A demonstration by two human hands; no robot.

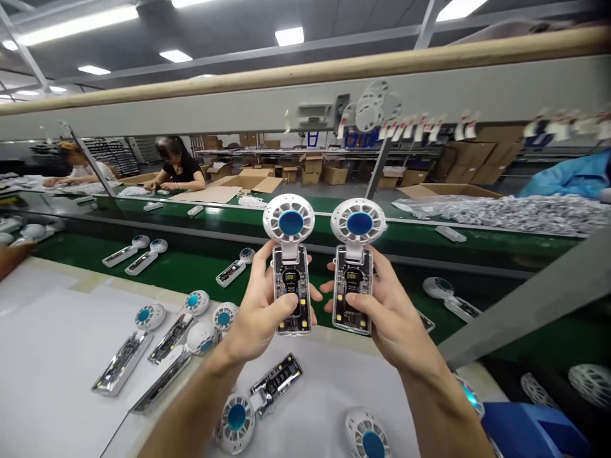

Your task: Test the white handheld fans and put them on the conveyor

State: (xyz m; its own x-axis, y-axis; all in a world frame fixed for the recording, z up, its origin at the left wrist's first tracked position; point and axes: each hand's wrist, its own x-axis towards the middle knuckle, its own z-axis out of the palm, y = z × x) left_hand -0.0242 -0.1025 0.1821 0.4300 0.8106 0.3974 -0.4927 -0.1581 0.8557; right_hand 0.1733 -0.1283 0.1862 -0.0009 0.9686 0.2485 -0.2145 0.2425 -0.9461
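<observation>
Upright in my left hand (260,312) is a handheld fan (290,264), its white round head and blue hub facing me. My right hand (386,305) grips a matching handheld fan (353,267) beside it, a small gap between the two. Both have clear bodies showing a dark circuit board with yellow lights and a small display. Each thumb rests on the front of its board. Below my hands, another fan (277,385) lies on the white work surface (324,388). Several more, such as this fan (124,356), are grouped to the left.
Beyond the work surface runs a green conveyor belt (181,280) carrying scattered fans. A slanted grey post (515,299) stands at right, near a blue bin (529,429). Across the line, a co-worker (179,168) handles small parts. White parts (515,213) are heaped at far right.
</observation>
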